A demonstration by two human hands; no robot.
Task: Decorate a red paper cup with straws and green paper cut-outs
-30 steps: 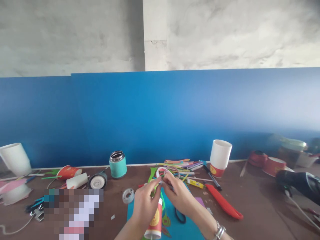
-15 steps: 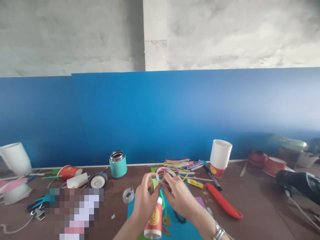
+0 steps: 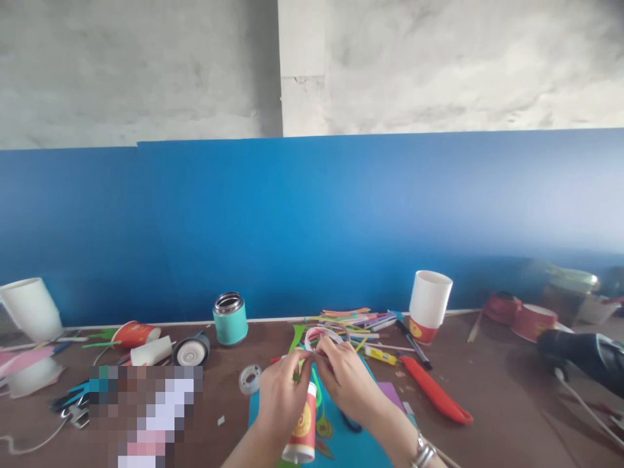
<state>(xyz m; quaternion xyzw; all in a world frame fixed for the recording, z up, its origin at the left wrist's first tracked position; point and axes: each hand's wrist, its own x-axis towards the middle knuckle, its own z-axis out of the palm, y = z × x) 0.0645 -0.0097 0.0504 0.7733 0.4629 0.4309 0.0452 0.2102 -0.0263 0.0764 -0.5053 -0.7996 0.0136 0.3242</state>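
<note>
My right hand [image 3: 348, 380] is closed around a pale ring, apparently a roll of tape [image 3: 312, 335], whose rim shows above my fingers. My left hand [image 3: 285, 387] is closed in a pinch, its fingertips meeting my right fingertips; what they pinch is hidden. Under my hands a red and white paper cup [image 3: 303, 429] lies on a blue sheet [image 3: 358, 448]. Green paper shapes with an eye-like pattern [image 3: 324, 426] lie beside the cup. Dark scissors-like handles [image 3: 351, 426] show partly under my right wrist.
Left are a clear tape roll [image 3: 250, 379], a teal flask [image 3: 231, 322] and its dark lid [image 3: 192, 351]. Behind my hands lie several coloured strips and pens [image 3: 375, 322]. To the right are stacked cups [image 3: 431, 305], a glue stick [image 3: 380, 355] and a red sleeve-like object [image 3: 436, 393].
My left fingers have lowered and closed in against my right fingertips. The paper cup has shifted slightly. My right hand and the tape roll have hardly moved.
</note>
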